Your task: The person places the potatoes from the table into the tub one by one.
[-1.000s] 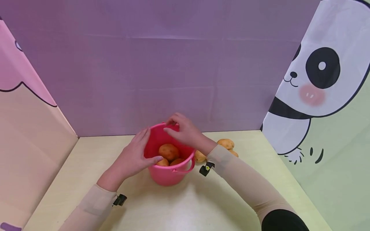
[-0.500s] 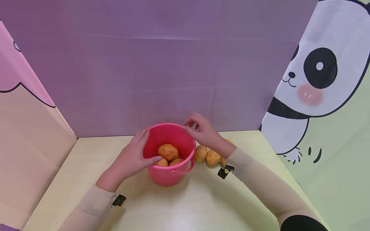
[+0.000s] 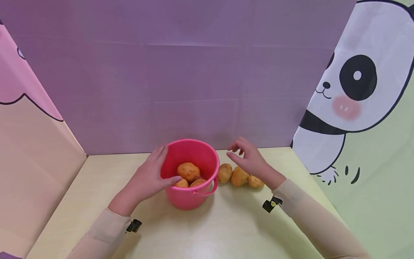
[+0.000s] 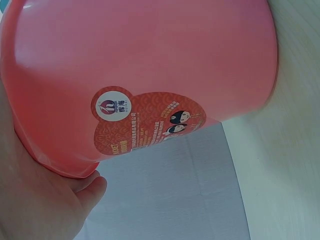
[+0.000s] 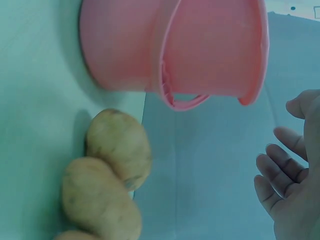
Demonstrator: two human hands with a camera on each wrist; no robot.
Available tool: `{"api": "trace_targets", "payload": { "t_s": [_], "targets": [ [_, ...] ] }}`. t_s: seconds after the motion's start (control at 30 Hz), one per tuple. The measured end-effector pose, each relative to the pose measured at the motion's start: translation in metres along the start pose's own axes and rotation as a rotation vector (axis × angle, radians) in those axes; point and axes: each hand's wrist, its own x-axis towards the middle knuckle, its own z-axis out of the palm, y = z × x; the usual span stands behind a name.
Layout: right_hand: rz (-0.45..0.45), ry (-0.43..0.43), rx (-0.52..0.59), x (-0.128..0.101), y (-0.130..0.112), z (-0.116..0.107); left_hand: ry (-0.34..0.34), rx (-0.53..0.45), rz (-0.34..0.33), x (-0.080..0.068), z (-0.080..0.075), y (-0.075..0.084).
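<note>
A pink bucket (image 3: 187, 199) stands upright on the table, with potatoes (image 3: 188, 171) visible inside it. My left hand (image 3: 147, 178) holds its rim from the left, the thumb hooked over the near edge and the fingers along the left side. In the left wrist view the bucket's wall (image 4: 150, 55) carries a red label, and part of that hand (image 4: 45, 205) lies against the rim. With fingers loosely bent and nothing in them, my right hand (image 3: 250, 158) hovers above a row of potatoes (image 3: 239, 176) on the table, right of the bucket.
A purple backdrop (image 3: 194, 79) rises behind the table (image 3: 194, 237). Printed side panels flank it, one with a panda (image 3: 359, 79) on the right. The bucket's handle (image 3: 207, 192) hangs down on its near right side.
My right hand has moved right, away from over the bucket's mouth, to above the potatoes on the table. My left hand has stayed on the rim and the bucket has not moved.
</note>
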Motion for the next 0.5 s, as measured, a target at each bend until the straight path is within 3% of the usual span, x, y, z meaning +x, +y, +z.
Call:
{"api": "trace_targets", "payload": {
  "t_s": [0.5],
  "targets": [
    [0.131, 0.097, -0.024, -0.055, 0.048, -0.013, -0.005, -0.004, -0.001, 0.0, 0.0, 0.001]
  ]
}}
